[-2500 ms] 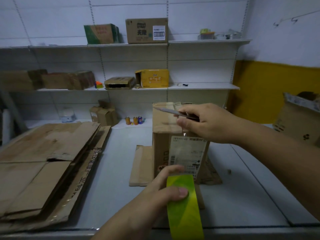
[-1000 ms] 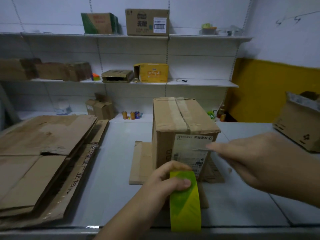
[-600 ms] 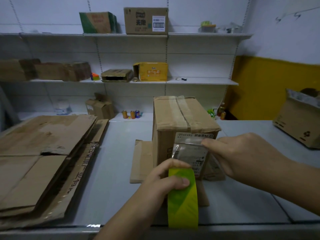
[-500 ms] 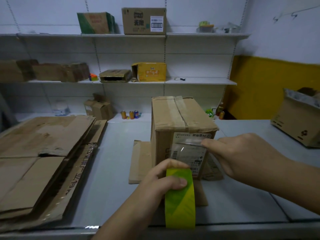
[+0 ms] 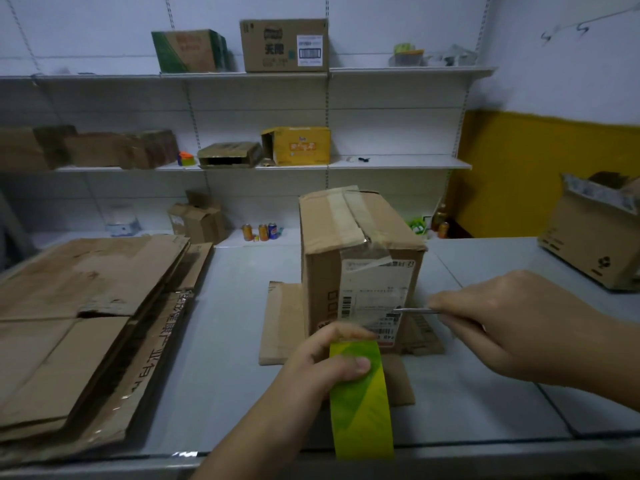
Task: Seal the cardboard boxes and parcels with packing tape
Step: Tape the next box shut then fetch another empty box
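A tall cardboard box (image 5: 349, 237) stands on the grey table (image 5: 221, 341), its top flaps taped and a white shipping label (image 5: 374, 292) on its near face. Clear tape runs from the box's top edge down over the label. My left hand (image 5: 329, 362) grips a green and yellow tape roll (image 5: 360, 400) just below the label. My right hand (image 5: 512, 323) holds a thin metal blade (image 5: 415, 310) level, with its tip against the tape near the label's right edge.
Flattened cardboard sheets (image 5: 79, 323) are stacked on the table's left. More flat cardboard (image 5: 280, 323) lies under the box. An open box (image 5: 595, 233) sits at the far right. Wall shelves (image 5: 398, 164) behind hold several boxes; drink cans (image 5: 259, 232) stand at the back.
My right hand came down from the box's top to the label's lower part, carrying the blade. The clear tape now lies down the box's front. My left hand kept its grip on the roll.
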The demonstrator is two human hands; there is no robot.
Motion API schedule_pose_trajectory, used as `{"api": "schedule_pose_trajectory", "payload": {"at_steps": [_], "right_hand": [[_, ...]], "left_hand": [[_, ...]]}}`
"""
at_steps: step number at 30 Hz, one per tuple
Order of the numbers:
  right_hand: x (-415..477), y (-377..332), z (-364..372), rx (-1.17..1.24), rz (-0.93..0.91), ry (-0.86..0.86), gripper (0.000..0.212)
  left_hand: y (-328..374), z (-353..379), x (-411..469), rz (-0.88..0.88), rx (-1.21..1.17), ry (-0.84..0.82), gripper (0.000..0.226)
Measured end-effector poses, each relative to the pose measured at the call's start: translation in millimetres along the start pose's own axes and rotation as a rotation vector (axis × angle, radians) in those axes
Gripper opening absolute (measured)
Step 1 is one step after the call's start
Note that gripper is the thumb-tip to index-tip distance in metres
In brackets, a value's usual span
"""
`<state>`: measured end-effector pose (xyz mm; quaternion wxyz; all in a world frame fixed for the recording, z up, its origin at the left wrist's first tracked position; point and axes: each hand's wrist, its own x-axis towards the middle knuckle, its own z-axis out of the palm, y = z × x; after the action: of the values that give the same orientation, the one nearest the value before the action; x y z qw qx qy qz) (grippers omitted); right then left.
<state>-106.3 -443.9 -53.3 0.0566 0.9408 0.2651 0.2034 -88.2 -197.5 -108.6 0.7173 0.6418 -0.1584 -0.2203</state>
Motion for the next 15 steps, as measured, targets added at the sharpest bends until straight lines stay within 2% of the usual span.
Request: {"api": "schedule_pose_trajectory", "payload": {"at_steps": [3,6,8,10,13,15], "right_hand": [[-13,7,3,0.135,0.042,0.161,0.032],[-40,26,35,0.183,0.258,0.242,0.041],[-59,41,64,0.162,0.466,0.132,0.037],[-71,50,89,0.147,0.592,0.007,0.032],[-67,52,99,0.071,0.534,-0.047,0.028],[-62,54,91,-0.015,0.526,-0.221,0.031]], "left_hand": [[-2,1,0,0.012,0.026,0.002,0.030],[-5,4,-1,0.033,0.046,-0.017,0.039],[-7,4,-1,0.047,0.025,-0.011,0.047],[-9,4,-2,0.059,0.008,-0.009,0.048],[-9,4,-3,0.064,0.001,-0.014,0.047],[-8,4,-3,0.065,0.013,-0.015,0.047]]}}
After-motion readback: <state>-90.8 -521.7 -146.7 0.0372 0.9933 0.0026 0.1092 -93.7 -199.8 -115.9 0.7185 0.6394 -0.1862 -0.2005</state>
